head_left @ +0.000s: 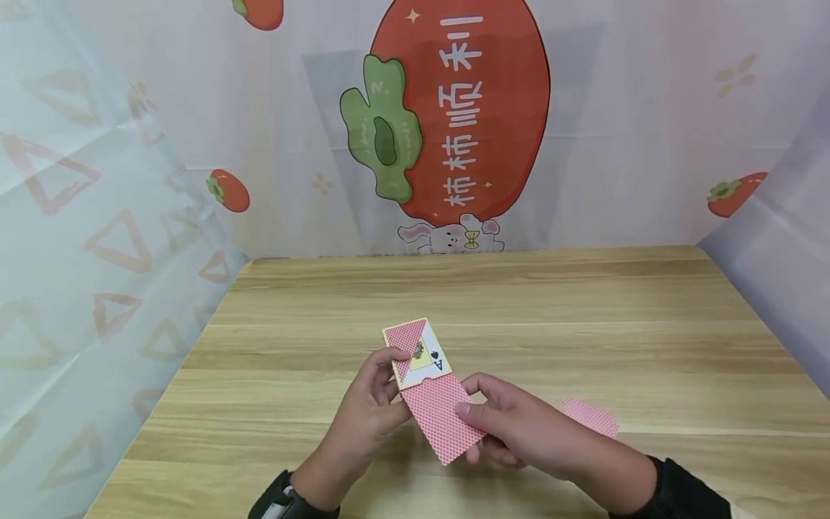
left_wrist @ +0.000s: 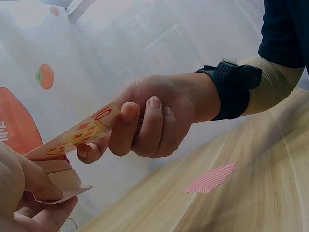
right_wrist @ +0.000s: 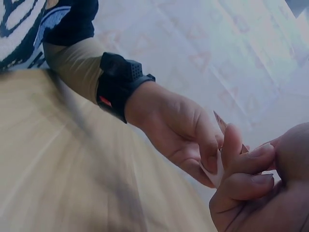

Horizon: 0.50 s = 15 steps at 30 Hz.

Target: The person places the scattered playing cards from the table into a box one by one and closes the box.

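My left hand [head_left: 366,407] grips a card box [head_left: 415,353] that has a red-patterned back and a spade ace print. From the box's near end sticks out a red-backed playing card [head_left: 436,418], partly inside; whether others lie under it I cannot tell. My right hand [head_left: 519,425] pinches its outer end between thumb and fingers. In the left wrist view the card's underside shows a red ten of diamonds face [left_wrist: 79,135], and the box flap [left_wrist: 63,186] hangs open below. In the right wrist view the fingers hide most of the box and card.
Another piece with the red pattern [head_left: 591,417] lies on the wooden table [head_left: 311,303], partly behind the right forearm. Printed cloth [head_left: 616,144] hangs at the back and both sides. Each wrist wears a black strap with a device.
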Tool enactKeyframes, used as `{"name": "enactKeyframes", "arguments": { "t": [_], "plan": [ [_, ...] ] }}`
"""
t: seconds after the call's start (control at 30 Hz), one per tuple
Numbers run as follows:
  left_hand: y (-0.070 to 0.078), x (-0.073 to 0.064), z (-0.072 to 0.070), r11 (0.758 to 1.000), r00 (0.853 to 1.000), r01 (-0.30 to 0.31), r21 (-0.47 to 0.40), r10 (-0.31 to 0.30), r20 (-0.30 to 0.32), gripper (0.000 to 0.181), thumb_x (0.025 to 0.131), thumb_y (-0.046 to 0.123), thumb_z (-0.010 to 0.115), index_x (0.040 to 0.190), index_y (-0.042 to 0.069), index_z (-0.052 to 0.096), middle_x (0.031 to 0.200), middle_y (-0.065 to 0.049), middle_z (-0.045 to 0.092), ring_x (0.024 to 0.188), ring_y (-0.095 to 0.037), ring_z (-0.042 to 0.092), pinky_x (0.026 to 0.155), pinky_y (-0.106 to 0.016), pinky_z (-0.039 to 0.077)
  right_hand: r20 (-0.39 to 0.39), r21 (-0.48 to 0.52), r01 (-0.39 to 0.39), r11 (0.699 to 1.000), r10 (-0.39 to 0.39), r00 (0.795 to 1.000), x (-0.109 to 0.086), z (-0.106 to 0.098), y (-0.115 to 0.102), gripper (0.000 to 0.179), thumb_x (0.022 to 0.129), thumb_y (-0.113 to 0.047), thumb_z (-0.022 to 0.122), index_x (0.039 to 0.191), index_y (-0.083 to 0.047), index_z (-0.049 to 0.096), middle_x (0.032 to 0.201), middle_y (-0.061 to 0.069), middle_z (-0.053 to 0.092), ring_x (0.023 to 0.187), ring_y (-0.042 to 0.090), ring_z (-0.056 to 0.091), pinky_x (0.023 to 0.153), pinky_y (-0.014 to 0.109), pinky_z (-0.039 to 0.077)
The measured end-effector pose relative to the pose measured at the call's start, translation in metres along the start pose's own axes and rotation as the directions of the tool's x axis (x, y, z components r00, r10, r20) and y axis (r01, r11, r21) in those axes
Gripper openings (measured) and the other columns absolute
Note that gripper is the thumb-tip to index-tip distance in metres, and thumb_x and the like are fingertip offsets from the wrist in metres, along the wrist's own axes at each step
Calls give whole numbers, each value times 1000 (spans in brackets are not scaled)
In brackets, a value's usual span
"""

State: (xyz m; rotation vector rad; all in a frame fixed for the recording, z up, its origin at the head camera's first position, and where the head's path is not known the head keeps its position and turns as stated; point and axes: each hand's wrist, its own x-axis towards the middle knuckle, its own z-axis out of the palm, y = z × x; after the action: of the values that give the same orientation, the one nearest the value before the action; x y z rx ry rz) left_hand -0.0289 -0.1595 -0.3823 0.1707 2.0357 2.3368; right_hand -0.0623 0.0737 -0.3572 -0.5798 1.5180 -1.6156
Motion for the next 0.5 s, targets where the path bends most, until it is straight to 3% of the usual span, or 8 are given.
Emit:
{"name": "enactKeyframes", "arguments": {
  "t": [0.17,0.4,0.5],
  "plan": [
    [1,0,0,1000,1000,20,-3,-20,-19,63,80,-18,64,132,5,38,140,-23,39,119,-36,52,87,-32,56,-24,11,-16,1000,16,1000,0,3,0,36,100,-25,57,125,-4,41,81,9,71,43,8,37,40,21,27],
    [2,1,-1,999,999,41,-3,-41,-19,64,80,-19,64,132,5,37,142,-22,37,122,-37,50,88,-34,56,-8,-7,45,999,-45,999,1,5,0,53,94,-13,66,137,-9,36,101,16,70,49,12,47,40,22,41],
    [2,0,-1,999,999,43,-3,-43,-16,64,79,-19,64,132,5,37,142,-24,36,122,-37,49,89,-35,55,-24,-38,57,998,-58,998,1,5,0,53,93,-14,67,137,-11,37,103,16,69,50,14,49,40,23,43]
  ]
}}
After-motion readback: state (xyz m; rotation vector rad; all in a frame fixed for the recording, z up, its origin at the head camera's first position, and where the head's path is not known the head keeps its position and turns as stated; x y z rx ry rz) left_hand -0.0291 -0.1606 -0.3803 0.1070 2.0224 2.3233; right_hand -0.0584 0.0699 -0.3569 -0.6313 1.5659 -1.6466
